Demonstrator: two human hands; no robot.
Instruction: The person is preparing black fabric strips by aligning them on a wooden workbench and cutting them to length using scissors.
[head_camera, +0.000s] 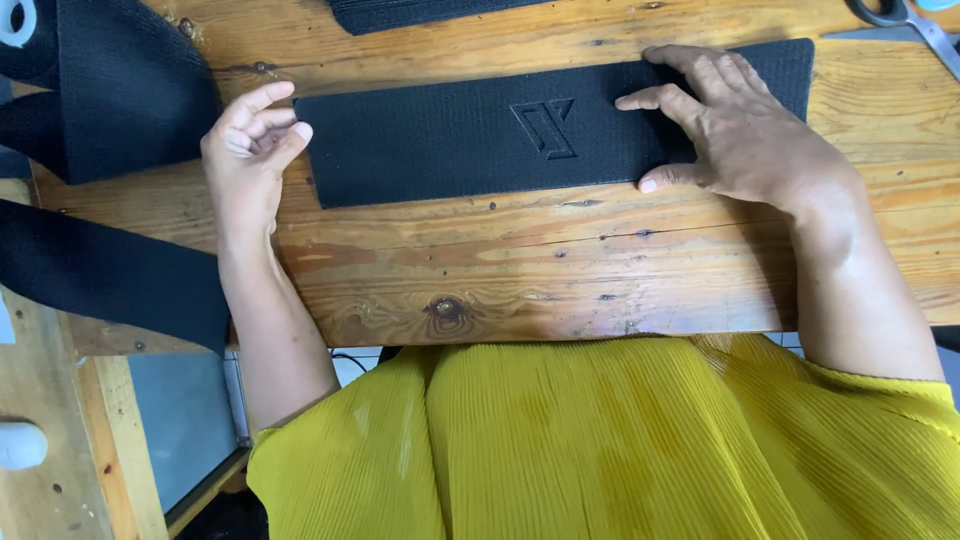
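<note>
Your right hand (735, 130) lies flat, palm down, on the right part of the black strip (480, 130), a long textured piece of fabric that lies lengthwise across the wooden table (560, 260) in front of you. The fingers are spread and stretched toward the middle of the strip, the fingertips (630, 100) stopping just short of the angular emblem (547, 127) pressed into its centre, and the thumb rests along the strip's near edge. Nothing is gripped here: the hand is open and only presses on the fabric. Your right forearm runs back from the wrist toward your body, over the near edge of the table. Your left hand (250, 150) is at the strip's left end, turned with the palm partly up and the fingers loosely curled inward; the fingertips sit right at the short edge of the strip, and you cannot tell from this view whether they touch it or pinch it. The left forearm comes up steeply from your lap, past the table edge. More black fabric (120, 90) lies piled at the far left, a band of it hanging over the table's left edge. A pair of scissors (915, 25) lies at the far right corner. Your yellow pleated garment (620, 450) fills the bottom of the view.
</note>
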